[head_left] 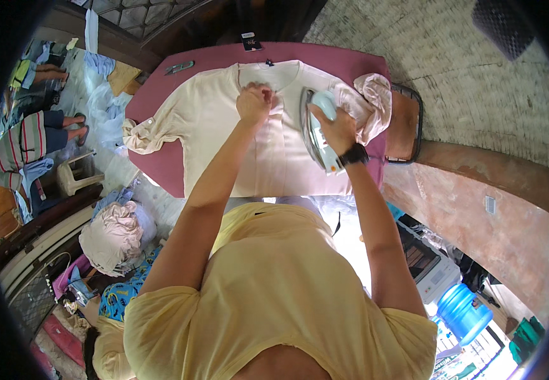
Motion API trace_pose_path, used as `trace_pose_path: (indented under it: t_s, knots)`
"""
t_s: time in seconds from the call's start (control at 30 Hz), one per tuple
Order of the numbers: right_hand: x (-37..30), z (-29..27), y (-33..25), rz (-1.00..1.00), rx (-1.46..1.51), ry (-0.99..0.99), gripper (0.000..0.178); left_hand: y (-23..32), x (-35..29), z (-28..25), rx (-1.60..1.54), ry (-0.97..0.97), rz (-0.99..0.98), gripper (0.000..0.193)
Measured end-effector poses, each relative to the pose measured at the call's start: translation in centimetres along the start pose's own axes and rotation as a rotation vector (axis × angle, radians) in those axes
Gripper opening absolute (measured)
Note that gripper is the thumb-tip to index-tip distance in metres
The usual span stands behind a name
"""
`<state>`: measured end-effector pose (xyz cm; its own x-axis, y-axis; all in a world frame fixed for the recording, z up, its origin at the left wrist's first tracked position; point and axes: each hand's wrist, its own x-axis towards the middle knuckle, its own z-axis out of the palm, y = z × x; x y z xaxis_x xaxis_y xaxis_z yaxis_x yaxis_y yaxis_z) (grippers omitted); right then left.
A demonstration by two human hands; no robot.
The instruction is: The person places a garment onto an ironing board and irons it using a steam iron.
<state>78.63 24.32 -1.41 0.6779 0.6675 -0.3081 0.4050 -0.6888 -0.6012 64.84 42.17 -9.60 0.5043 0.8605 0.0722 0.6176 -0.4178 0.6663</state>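
A cream long-sleeved blouse (217,133) lies spread on a maroon-covered ironing board (160,88), its neckline toward the far side. My left hand (255,102) is closed at the front opening just below the neckline, with fingers curled on the cloth. In my right hand (336,130) is a clothes iron (315,136), gripped by its light-blue handle. It is over the right half of the blouse, tilted with the soleplate edge showing; whether it touches the cloth is hard to tell. The right sleeve (374,104) lies bunched near the board's right end, the left sleeve (151,133) crumpled at the left edge.
On the board's far edge lie a small dark card tag (251,42) and a grey-green small tool (180,67). A dark metal frame (417,126) adjoins the right end. A heap of pale clothes (113,237), a plastic stool (78,174) and another person (24,145) are at left.
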Motion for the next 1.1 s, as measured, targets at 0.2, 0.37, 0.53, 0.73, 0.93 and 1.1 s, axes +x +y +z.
trace_pose_path:
  t_s: [0.2, 0.37, 0.53, 0.73, 0.93, 1.1]
  knots:
    - [-1.4, 2.4, 3.5, -0.174, 0.045, 0.398, 0.062, 3.6, 5.9, 2.9, 0.06, 0.029, 0.181, 0.014]
    - [-0.3, 2.9, 0.9, -0.097, -0.095, 0.432, 0.064, 4.5, 7.3, 7.0, 0.088, 0.076, 0.129, 0.019]
    - [4.2, 2.8, -0.9, -0.081, -0.162, 0.443, 0.07, 3.7, 8.0, 8.1, -0.005, 0.025, 0.048, 0.019]
    - [6.4, 2.5, -0.3, -0.093, -0.017, 0.364, 0.062, 4.3, 9.5, 6.3, 0.018, -0.141, -0.039, 0.015]
    - [4.6, 1.9, -1.7, -0.097, 0.125, 0.26, 0.059, 2.3, 12.8, 6.0, -0.066, -0.409, -0.039, 0.016]
    - [4.8, 3.0, -2.5, -0.067, -0.092, 0.364, 0.066, 4.0, 13.7, 2.2, -0.303, -0.308, -0.003, 0.02]
